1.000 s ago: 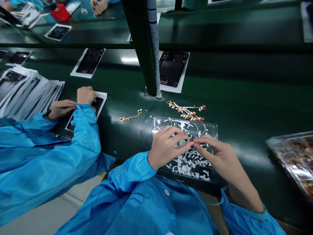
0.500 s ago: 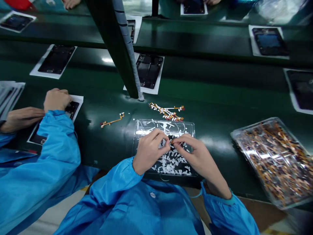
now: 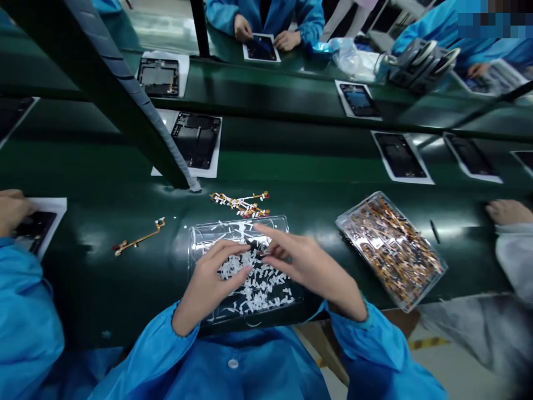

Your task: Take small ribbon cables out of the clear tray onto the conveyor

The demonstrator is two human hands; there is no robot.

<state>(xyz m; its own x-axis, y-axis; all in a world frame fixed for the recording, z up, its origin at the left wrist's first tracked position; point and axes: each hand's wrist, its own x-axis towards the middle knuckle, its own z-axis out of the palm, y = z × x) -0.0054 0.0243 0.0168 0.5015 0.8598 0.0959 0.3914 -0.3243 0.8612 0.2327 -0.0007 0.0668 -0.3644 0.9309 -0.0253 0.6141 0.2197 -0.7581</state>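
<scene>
Over a clear plastic tray [image 3: 192,244] strewn with small white strips [image 3: 260,297] I see both my hands. My left hand [image 3: 212,283] is open, its thumb and fingers apart above the left side of the tray. Facing it, my right hand [image 3: 306,261] has its index finger stretched out and its thumb apart from it; a small dark spot shows near these fingertips, too blurred to name. Just behind the tray lies a small pile of orange flex cables [image 3: 245,204] with white tabs. One single flex cable [image 3: 139,239] lies apart, left of the tray.
A clear tray packed with flex cables [image 3: 391,250] stands to the right. A slanted dark post [image 3: 137,111] rises behind the pile. Device frames on white sheets [image 3: 200,141] line the bench. Co-workers' hands [image 3: 14,211] show at left, right and across.
My view has swung to the right. My two hands were pinched together at the fingertips, with a small brownish piece at the right ones; now they are apart with fingers spread.
</scene>
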